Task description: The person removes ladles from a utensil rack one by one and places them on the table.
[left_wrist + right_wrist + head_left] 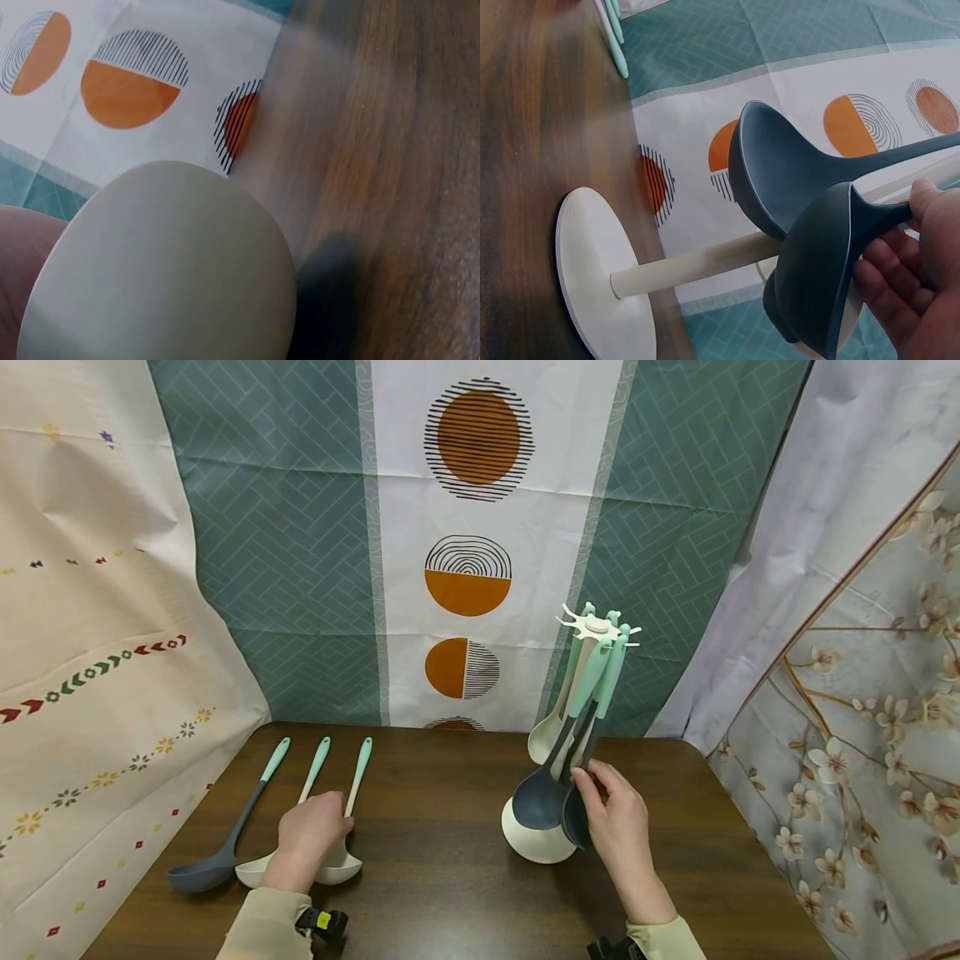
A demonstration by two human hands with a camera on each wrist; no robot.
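In the head view my left hand (311, 828) grips the stem of a white ladle (341, 867) with a mint handle, low over the table. Its pale rounded bowl (161, 262) fills much of the left wrist view. My right hand (618, 806) pinches the dark stem of a blue-grey ladle (817, 262) at the utensil stand (540, 847). That ladle's mint handle reaches up to the stand's hooked top (596, 627). Another blue-grey ladle (538, 799) hangs beside it, untouched. My left hand partly hides the white utensils under it.
Left of my left hand lie a blue-grey ladle (202, 874) and a white utensil (253, 868), both with mint handles. A white spoon-like utensil (546, 739) hangs at the back of the stand. Patterned cloths (480, 510) stand behind the brown table (442, 827).
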